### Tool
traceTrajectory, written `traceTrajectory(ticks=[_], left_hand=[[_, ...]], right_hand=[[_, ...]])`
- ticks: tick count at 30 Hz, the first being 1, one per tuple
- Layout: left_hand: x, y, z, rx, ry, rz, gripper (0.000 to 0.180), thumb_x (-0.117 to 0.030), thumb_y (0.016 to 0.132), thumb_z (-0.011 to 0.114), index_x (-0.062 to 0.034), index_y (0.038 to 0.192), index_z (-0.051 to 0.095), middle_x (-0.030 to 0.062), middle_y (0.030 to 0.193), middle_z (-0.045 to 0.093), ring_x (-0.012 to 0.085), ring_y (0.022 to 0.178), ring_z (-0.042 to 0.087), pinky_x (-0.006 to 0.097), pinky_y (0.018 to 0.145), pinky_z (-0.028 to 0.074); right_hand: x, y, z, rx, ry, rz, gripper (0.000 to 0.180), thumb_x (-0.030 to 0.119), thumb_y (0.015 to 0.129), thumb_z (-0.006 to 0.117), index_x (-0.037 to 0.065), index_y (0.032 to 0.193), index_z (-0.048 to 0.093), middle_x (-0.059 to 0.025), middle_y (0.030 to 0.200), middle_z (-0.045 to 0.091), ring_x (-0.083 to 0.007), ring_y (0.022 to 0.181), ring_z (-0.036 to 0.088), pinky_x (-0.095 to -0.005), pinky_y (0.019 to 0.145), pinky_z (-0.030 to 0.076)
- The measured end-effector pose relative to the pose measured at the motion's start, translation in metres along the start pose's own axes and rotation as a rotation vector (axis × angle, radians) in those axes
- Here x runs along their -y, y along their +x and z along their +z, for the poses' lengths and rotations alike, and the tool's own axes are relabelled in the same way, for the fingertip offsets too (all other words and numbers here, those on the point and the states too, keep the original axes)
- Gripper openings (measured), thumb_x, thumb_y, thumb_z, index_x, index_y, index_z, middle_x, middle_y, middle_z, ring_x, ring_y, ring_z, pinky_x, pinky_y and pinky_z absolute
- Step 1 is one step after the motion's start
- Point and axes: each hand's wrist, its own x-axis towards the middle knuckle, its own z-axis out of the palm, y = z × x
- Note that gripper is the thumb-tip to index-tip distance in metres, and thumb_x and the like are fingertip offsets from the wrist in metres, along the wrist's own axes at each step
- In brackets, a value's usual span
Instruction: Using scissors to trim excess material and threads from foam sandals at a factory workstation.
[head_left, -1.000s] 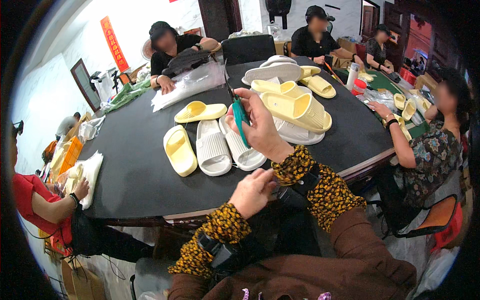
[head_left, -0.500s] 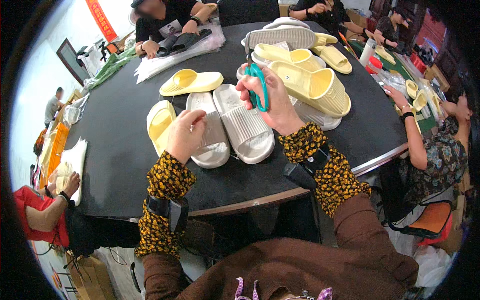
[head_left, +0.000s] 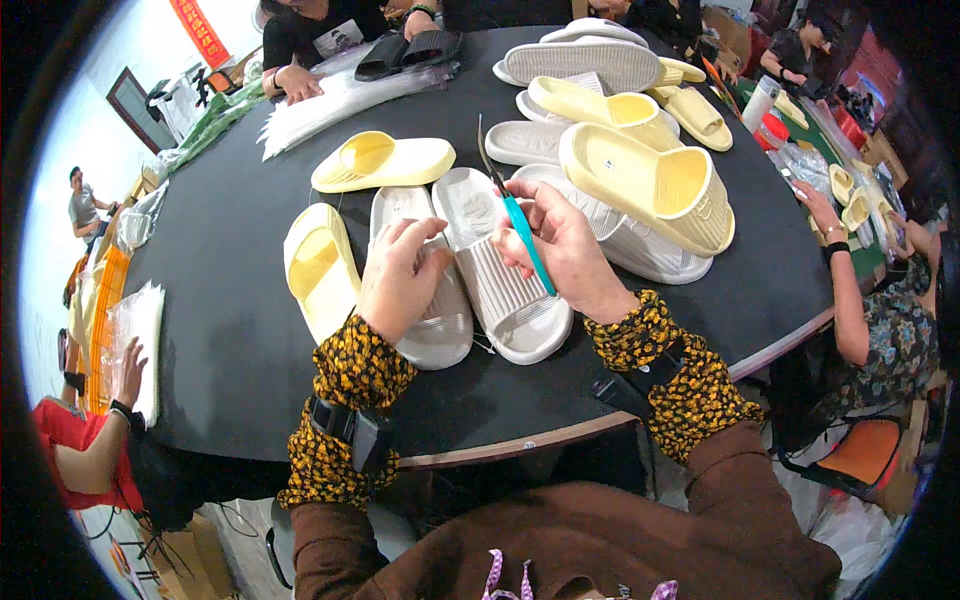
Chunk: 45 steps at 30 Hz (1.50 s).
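Observation:
My right hand (head_left: 580, 255) grips scissors (head_left: 524, 240) with teal handles, the dark blades pointing up and away from me. Below them lies a grey slide sandal (head_left: 515, 305) with a ribbed strap. Beside it, on the left, is a matching grey slide sandal (head_left: 447, 335), partly covered by my left hand (head_left: 400, 280). That hand's fingers are bent but apart, with nothing visible in them. A thin white tie shows between the pair near the heels. One pale yellow slipper (head_left: 410, 160) rests past the toes, and another yellow slipper (head_left: 328, 280) sits left of my left hand.
Several grey and yellow slippers (head_left: 650, 185) are piled at right on the black table (head_left: 240, 300). Across it, a person handles black slippers (head_left: 420, 50) over clear bags (head_left: 320, 110). More bags (head_left: 150, 330) lie by a red-sleeved person at left. Others work at a green table at right.
The scissors have tilted and come lower over the grey slides. My left hand has loosened from a closed shape and spread over the left slide. The person across has shifted the black slippers.

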Motion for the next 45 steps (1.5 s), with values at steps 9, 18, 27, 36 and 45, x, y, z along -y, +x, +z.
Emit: traceTrajectory(ticks=[9, 18, 27, 36, 45], left_hand=[[-0.036, -0.024, -0.003, 0.287, -0.091, 0.148, 0.012, -0.008, 0.076, 0.066, -0.0018, 0.086, 0.062, 0.0088, 0.074, 0.062, 0.0167, 0.062, 0.058, 0.026, 0.057, 0.045], [-0.049, -0.033, -0.002, 0.502, 0.157, 0.192, 0.029, -0.026, 0.073, 0.07, -0.0035, 0.088, 0.059, 0.0109, 0.084, 0.061, 0.0301, 0.077, 0.06, 0.036, 0.067, 0.048], [-0.059, -0.045, 0.007, 0.487, 0.344, 0.264, 0.031, -0.028, 0.066, 0.072, -0.0022, 0.077, 0.057, 0.0105, 0.083, 0.05, 0.03, 0.078, 0.055, 0.038, 0.068, 0.045], [-0.031, -0.03, -0.005, 0.471, -0.176, 0.092, 0.008, -0.01, 0.078, 0.06, -0.0025, 0.076, 0.059, 0.005, 0.071, 0.056, 0.0128, 0.061, 0.055, 0.026, 0.055, 0.045], [0.001, -0.013, -0.019, -0.045, -1.066, -0.493, 0.013, -0.014, 0.085, 0.051, -0.0072, 0.074, 0.05, -0.0006, 0.053, 0.045, 0.0058, 0.039, 0.035, 0.021, 0.038, 0.038]], right_hand=[[-0.002, 0.01, -0.011, -0.06, 0.075, -0.012, 0.043, 0.013, 0.08, 0.061, -0.002, 0.117, 0.044, -0.008, 0.08, 0.058, -0.0068, 0.061, 0.053, -0.0169, 0.048, 0.042], [-0.007, 0.008, -0.017, -0.105, 0.064, -0.006, 0.047, 0.013, 0.078, 0.064, -0.005, 0.116, 0.044, -0.007, 0.079, 0.057, -0.0059, 0.06, 0.053, -0.0162, 0.045, 0.042], [-0.007, 0.007, -0.016, -0.107, 0.014, 0.006, 0.048, 0.012, 0.077, 0.066, -0.005, 0.116, 0.044, -0.0054, 0.078, 0.056, -0.0056, 0.059, 0.052, -0.0158, 0.045, 0.041], [-0.003, 0.007, -0.019, -0.086, 0.102, 0.032, 0.041, 0.013, 0.081, 0.06, -0.002, 0.116, 0.046, -0.0084, 0.081, 0.058, -0.0061, 0.062, 0.054, -0.0166, 0.048, 0.044], [0.022, -0.006, -0.003, 0.169, 0.404, 0.289, 0.045, 0.031, 0.087, 0.051, 0.002, 0.121, 0.042, -0.0054, 0.084, 0.056, -0.0087, 0.063, 0.051, -0.0226, 0.051, 0.04]])
